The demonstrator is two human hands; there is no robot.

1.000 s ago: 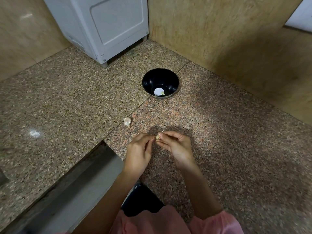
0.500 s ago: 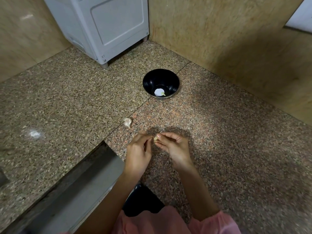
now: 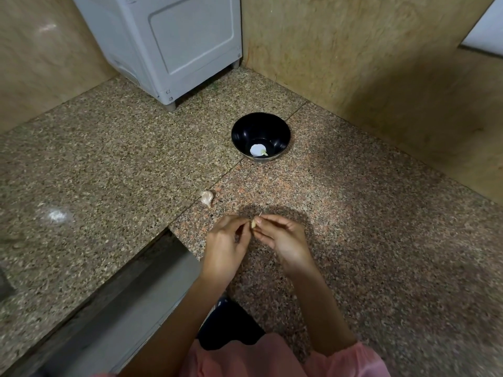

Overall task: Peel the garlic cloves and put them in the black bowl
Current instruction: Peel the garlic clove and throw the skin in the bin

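Observation:
Both hands meet over the granite counter, near its front. My right hand (image 3: 283,238) pinches a small pale garlic clove (image 3: 253,223) between thumb and fingertips. My left hand (image 3: 226,246) pinches at the same clove from the left; most of the clove is hidden by the fingers. A thin bit of skin sticks up above the clove. Another unpeeled garlic clove (image 3: 206,197) lies on the counter just up and left of the hands. The black bowl (image 3: 277,129) stands further back; a whitish peeled clove (image 3: 257,150) with a greenish tip lies in it.
A white appliance (image 3: 174,44) stands on short feet at the back, left of the bowl. Beige walls (image 3: 367,63) close off the corner at the back and right. The counter (image 3: 381,254) has a cut-out edge with a drop (image 3: 130,295) at the lower left.
The hands have stayed in nearly the same spot, fingers shifting slightly on the clove. The bowl and the loose clove have not moved.

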